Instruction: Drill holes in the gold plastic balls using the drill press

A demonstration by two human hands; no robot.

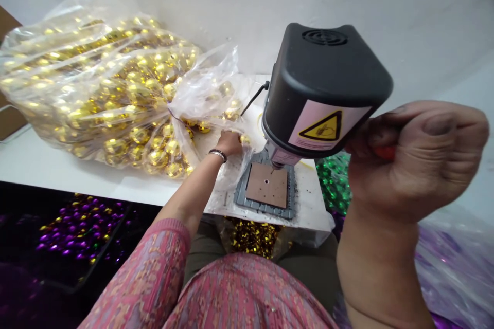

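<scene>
My left hand [229,144] reaches across a white tabletop, resting at the mouth of a clear plastic bag [204,97]. A gold bead [244,139] lies at its fingertips, and the fingers are partly hidden, so I cannot tell if they grip it. The bag is packed with shiny gold bead strands [116,92]. My right hand [420,159] is raised in a fist beside a black-headed bench drill [324,87], with a small red object [384,152] showing between its fingers. The drill bit sits above a brown pad [266,185] on the grey drill base.
The white table [116,177] carries the bag and drill. Loose gold beads [252,236] lie below its front edge. Purple beads [79,229] lie on a dark surface at left, green beads [334,182] lie behind the table's right side, and purple-filled plastic [455,267] lies at lower right.
</scene>
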